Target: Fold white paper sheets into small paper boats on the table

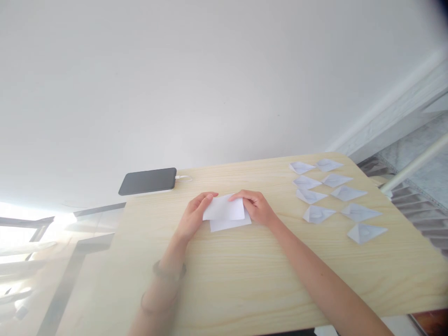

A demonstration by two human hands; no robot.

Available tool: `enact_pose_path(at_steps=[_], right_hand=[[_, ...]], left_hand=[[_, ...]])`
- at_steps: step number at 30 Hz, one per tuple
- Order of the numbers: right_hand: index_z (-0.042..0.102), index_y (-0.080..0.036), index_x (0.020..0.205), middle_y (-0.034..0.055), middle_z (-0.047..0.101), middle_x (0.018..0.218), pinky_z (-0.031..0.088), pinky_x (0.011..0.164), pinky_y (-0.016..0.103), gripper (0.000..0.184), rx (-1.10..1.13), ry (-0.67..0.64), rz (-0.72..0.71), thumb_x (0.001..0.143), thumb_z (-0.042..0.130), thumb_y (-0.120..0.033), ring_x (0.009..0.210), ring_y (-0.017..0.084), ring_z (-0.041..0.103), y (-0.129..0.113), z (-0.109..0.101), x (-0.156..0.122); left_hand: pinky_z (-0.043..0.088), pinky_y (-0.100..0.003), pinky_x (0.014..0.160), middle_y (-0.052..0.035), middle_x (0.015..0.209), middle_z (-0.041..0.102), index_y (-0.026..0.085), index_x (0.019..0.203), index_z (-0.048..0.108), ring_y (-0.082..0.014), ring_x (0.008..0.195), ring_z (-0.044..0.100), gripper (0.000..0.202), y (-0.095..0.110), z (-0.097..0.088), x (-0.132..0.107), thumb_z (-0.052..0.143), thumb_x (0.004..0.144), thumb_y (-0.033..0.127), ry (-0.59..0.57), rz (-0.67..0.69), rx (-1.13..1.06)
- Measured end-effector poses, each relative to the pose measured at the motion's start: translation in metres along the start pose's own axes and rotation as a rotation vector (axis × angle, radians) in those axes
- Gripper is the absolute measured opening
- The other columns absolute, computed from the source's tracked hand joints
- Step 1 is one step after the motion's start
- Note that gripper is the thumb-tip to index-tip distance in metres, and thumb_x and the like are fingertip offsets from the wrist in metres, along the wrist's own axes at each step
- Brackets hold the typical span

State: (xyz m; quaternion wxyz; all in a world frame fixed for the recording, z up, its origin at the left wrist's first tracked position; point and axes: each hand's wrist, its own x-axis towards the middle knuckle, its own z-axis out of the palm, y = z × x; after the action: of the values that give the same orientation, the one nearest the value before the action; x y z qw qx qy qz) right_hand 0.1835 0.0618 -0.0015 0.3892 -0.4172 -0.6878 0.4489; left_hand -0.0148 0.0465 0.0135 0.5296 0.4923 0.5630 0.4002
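Note:
A white sheet of paper point(227, 213) lies folded over on the light wooden table point(245, 275), its upper layer lifted a little. My left hand point(193, 216) pinches the paper's left edge with fingers curled onto the top fold. My right hand point(255, 205) grips the right edge, fingers bent over the fold. Both hands rest on the tabletop near its far middle.
Several small folded white paper shapes point(336, 196) lie in two rows on the table's right part. A dark phone point(147, 181) with a white cable plugged in sits on the far left corner. A white wall stands behind; a tiled floor and a railing show at right.

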Motion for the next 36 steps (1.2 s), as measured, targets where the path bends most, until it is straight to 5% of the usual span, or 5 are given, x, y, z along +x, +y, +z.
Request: enact_pose_path(at_steps=[5,10,23,36], right_hand=[[0.059,-0.019,0.105,0.0034,0.06,0.103,0.042,0.068,0.026,0.037,0.13,-0.017,0.056,0.082,0.031,-0.023,0.087,0.016,0.055,-0.005,-0.002,-0.002],[0.055,-0.02,0.098,0.0008,0.059,0.075,0.04,0.052,0.022,0.03,0.01,0.097,0.166,0.08,0.045,-0.041,0.061,0.012,0.053,-0.005,0.008,-0.001],[0.059,-0.019,0.087,0.0025,0.063,0.083,0.04,0.053,0.021,0.027,-0.059,0.112,0.133,0.078,0.049,-0.042,0.059,0.01,0.052,-0.006,0.014,0.001],[0.062,-0.019,0.083,-0.0018,0.05,0.056,0.03,0.044,0.021,0.033,-0.135,0.111,0.179,0.079,0.046,-0.048,0.047,0.009,0.04,-0.002,0.015,0.0]], left_hand=[[0.033,-0.018,0.046,-0.0003,0.064,0.059,0.015,0.095,0.059,-0.0091,0.052,0.048,0.036,-0.009,0.004,0.001,0.06,0.071,0.042,-0.04,0.006,-0.055],[0.036,-0.019,0.05,-0.0013,0.071,0.062,0.016,0.096,0.059,-0.011,0.058,0.052,0.037,-0.011,0.006,0.001,0.061,0.07,0.042,0.005,0.03,-0.039],[0.04,-0.021,0.054,-0.0042,0.088,0.064,0.017,0.09,0.064,-0.0143,0.068,0.055,0.037,-0.011,0.012,0.0,0.064,0.065,0.045,0.092,0.056,0.089],[0.04,-0.022,0.059,-0.0039,0.089,0.065,0.018,0.087,0.065,-0.0163,0.074,0.056,0.032,-0.006,0.013,-0.002,0.061,0.07,0.044,0.102,0.059,0.145]])
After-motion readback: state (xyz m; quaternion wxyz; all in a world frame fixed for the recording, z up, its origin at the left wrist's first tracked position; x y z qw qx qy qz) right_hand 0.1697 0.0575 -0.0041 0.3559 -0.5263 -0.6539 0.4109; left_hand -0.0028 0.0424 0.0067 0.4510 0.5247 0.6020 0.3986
